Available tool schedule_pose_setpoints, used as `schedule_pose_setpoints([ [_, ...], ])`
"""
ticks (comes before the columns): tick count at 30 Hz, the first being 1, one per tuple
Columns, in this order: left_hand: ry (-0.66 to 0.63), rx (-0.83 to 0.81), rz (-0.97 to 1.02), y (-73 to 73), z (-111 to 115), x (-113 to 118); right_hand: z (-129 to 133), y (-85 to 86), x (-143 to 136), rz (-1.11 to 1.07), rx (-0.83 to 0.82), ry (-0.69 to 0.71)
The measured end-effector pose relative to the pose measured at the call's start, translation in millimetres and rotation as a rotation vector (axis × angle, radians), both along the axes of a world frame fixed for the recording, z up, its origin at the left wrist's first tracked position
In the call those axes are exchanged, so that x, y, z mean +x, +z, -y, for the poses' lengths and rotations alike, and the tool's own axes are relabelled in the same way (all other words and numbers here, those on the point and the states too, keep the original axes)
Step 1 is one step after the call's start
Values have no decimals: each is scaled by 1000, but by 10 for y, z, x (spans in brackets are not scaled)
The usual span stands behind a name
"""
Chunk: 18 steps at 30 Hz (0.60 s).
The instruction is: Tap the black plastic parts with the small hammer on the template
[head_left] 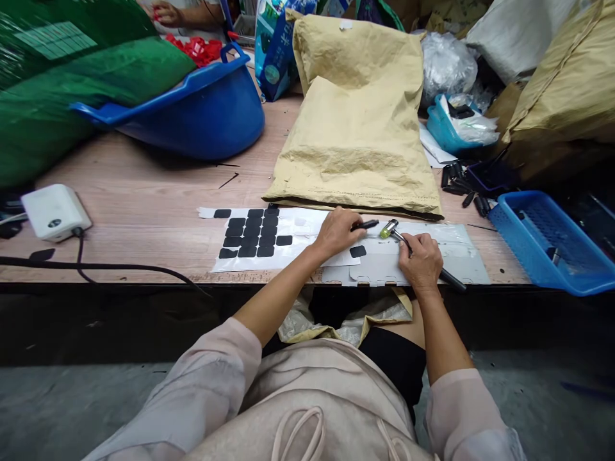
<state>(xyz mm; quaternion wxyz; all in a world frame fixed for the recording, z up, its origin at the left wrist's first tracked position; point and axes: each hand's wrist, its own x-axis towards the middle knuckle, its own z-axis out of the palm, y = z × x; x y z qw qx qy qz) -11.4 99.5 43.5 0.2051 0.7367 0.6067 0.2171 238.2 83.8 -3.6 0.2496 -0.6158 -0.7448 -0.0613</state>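
My left hand (339, 230) pinches a small black cylindrical piece (368, 225) that points to the right, over the white sheet. In my right hand (421, 261) is a small hammer (451, 279) with a dark handle, its metal and yellow-green head just right of the black piece, apart from it. Below both hands lies a pale grey board (456, 253). A white backing sheet (291, 256) with rows of black rounded stickers (250, 232) extends to the left. One loose black sticker (358, 251) lies beneath my left hand.
A large tan paper sack (355, 128) lies behind the sheet. To the left are a blue basin (192, 115), a white box (56, 211) and a black cable (120, 266). A blue basket (533, 256) and black pieces (454, 176) sit at right. Another person's hand (166, 13) shows at the back.
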Motion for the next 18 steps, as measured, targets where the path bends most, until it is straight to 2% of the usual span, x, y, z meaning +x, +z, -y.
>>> schedule_pose_setpoints([
  [3, -40, 8, 50, -167, 293, -4, -1, -8, 6, -17, 2, 0],
  [7, -28, 20, 82, -307, 389, 28, -22, -19, 32, -34, -9, 10],
  [12, -43, 14, 95, -315, 338, 26, -15, 47, 63, -45, -19, 48],
  [15, -29, 9, 105, -314, 335, 26, 90, 171, 17, -128, 17, 65],
  [18, -18, 8, 108, -314, 340, 28, 255, 327, -101, -243, 27, 152],
])
